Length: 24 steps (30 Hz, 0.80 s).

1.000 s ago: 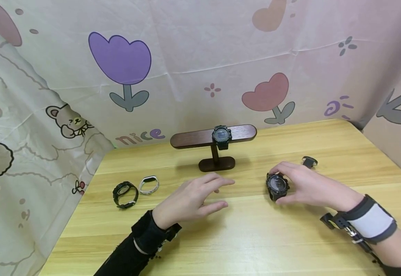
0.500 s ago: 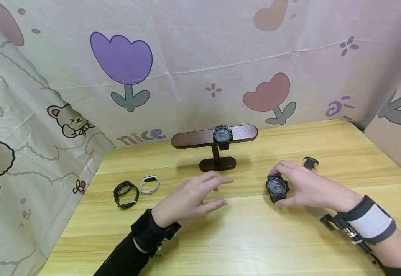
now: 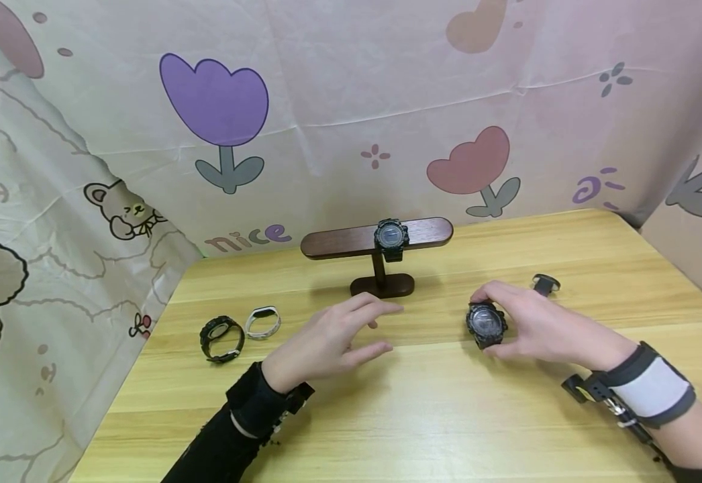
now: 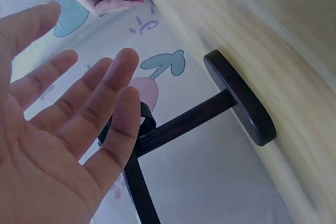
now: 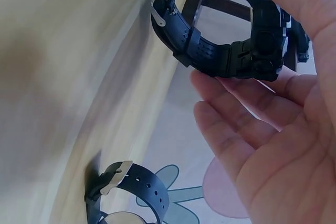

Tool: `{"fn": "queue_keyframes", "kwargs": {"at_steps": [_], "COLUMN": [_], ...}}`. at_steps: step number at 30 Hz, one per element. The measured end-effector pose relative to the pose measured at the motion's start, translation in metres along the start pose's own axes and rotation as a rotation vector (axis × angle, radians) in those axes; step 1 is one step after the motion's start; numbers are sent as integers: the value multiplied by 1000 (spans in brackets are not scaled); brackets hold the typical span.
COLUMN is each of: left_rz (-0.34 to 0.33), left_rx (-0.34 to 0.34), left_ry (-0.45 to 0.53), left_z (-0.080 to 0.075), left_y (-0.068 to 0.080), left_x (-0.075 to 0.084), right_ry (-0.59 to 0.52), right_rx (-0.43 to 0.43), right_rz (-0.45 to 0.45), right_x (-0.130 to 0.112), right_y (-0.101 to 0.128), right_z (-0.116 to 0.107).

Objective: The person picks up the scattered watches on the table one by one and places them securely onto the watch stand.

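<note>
- While the left hand hovers low over the table at 11 o'clock from the person, its fingers are spread wide and straight and hold nothing; the left wrist view shows the open palm.
- At 1 o'clock the right hand holds the watch at or just over the table. The thumb and fingertips pinch its case, the face is turned up towards the head camera, and the other fingers are loosely bent.
- In the right wrist view the buckled strap loop of the watch hangs free beside the fingers.
- As a judgement, the step in hand is the gripping of this watch. Any further move with it calls for a firm pinch on the case, since the loop is loose, and for help from the free left hand if the strap must be opened.
- At 10 o'clock, well apart from both hands, a black watch and a white band lie just beside each other on the table.
- At 2 o'clock, just past the right hand, lies a small dark strap.
- No box or tray is in view. The only holder is the stand at 12 o'clock, a dark wooden T whose bar carries one stand watch, right of the post; the rest of the bar bears nothing.
- Farthest off hangs a flower-print curtain.
</note>
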<state>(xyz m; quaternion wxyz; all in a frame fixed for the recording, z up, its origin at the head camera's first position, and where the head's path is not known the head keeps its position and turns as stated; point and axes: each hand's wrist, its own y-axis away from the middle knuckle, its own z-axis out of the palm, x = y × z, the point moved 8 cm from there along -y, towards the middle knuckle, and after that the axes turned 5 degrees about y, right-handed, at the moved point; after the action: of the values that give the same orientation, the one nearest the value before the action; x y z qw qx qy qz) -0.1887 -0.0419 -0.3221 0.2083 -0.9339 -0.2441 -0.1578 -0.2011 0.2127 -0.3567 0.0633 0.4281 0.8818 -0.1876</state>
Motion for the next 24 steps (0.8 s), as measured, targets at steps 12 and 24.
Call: {"fn": "queue_keyframes", "kwargs": {"at_steps": [12, 24], "left_rz": [-26, -1], "left_rx": [56, 320], "left_ry": [-8, -95], "left_z": [-14, -50], "left_y": [1, 8], "left_x": [-6, -16], "right_ry": [31, 74], "right_rx": [59, 122], "right_rz": [-35, -40], "right_x": [1, 5], "right_y": [-1, -3], "right_z": [-9, -24]}}
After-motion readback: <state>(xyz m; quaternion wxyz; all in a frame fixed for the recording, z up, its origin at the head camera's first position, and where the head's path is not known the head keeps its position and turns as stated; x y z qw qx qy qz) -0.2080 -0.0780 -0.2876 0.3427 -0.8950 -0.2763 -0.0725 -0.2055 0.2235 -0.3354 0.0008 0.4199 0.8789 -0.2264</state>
